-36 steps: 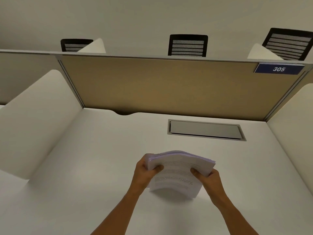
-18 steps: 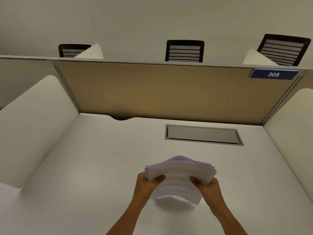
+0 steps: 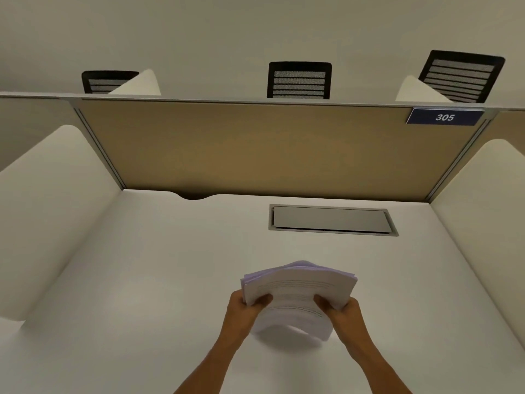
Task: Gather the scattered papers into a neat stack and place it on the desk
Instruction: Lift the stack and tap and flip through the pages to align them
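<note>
Left hand clamping the left edge of the papers, thumb lying across the top sheet, fingers hidden underneath. Right hand gripping the right edge the same way, thumb on top. Both forearms reaching up from the bottom edge of the frame. Papers sitting low in the frame, slightly right of centre, bowing upward between the two hands, far edges fanning unevenly, near edge drooping toward the desk; cannot tell whether that edge is touching the surface. Printed lines showing faintly on the top sheet, too blurred for reading. Grey hatch lying flush in the desk, above the papers and well apart from them. Dark notch cutting into the far desk edge, left of centre. Tan panel standing along the back, blue "305" plate fixed at its upper right. White dividers flanking both sides. Three black chair backs showing above the panel across the top of the frame.
</note>
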### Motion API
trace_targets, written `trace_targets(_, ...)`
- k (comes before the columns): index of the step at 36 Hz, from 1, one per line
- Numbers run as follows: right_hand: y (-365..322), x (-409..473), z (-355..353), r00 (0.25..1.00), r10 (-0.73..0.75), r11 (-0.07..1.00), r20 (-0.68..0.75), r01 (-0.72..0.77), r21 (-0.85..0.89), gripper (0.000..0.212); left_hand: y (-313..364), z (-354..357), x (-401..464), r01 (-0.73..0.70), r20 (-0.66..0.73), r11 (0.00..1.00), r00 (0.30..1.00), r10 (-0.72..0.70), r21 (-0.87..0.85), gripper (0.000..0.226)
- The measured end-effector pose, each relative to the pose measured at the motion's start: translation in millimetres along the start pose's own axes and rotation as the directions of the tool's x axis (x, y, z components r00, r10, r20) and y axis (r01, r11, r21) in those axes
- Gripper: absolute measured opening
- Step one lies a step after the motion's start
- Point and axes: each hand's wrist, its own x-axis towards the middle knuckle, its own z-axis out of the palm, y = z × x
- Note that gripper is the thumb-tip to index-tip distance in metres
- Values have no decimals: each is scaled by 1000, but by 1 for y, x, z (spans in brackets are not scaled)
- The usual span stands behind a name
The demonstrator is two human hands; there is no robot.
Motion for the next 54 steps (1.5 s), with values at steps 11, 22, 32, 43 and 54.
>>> trace_targets(11, 21, -6, -1, 997, 75, 996, 28, -74, -45, 13, -15, 3, -2, 121, 110, 967, 983, -148, 223, 26)
trace_targets(22, 8, -8, -5, 999, -10, 995, 42, 14, -95, 20, -16, -6, -7, 43, 54, 995, 997, -48, 85, 34)
trace_targets(32, 11, -6, 0, 996, 36, 937, 78, -6, -348, 12, -18, -10, -27, 104, -43, 990, 994, -100, 98, 18)
trace_targets(43, -59, 13, -5, 939, -19, 630, 343, 277, -725, 22, 64, -76, -7, -189, 233, 949, 964, 129, 254, 18)
trace_targets(54, -85, 12, 26, 877, -21, 254, 479, 468, -846, 29, 57, -41, -1, -207, 276, 907, 955, 106, 368, 23)
